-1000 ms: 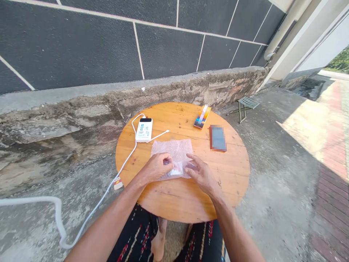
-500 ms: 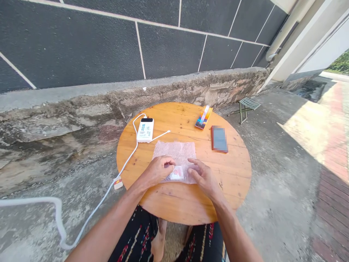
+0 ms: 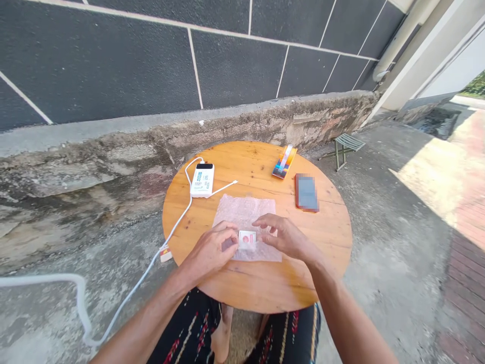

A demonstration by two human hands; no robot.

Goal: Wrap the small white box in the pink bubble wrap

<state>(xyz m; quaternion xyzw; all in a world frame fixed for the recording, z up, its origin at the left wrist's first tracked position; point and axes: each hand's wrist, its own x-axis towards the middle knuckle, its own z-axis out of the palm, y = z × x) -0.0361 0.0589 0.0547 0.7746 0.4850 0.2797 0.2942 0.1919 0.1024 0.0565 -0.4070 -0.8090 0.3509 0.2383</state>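
A sheet of pinkish bubble wrap [image 3: 246,212] lies flat on the round wooden table [image 3: 326,237]. At its near edge I hold a small white box with a red mark [image 3: 247,239]. My left hand [image 3: 210,248] pinches the box's left end with fingers curled. My right hand [image 3: 282,235] grips the right end, fingers bent over it. The box sits just above the wrap's near part.
A white power bank [image 3: 201,179] with a white cable [image 3: 170,235] lies at the table's back left. A colourful packet [image 3: 284,163] and a dark phone [image 3: 306,192] lie at the back right. A small green stool [image 3: 345,144] stands beyond, by the low concrete ledge [image 3: 113,146].
Both hands drew back toward me and lifted the small white box clear of the bubble wrap; it was under or in the wrap before and now shows plainly between the fingers.
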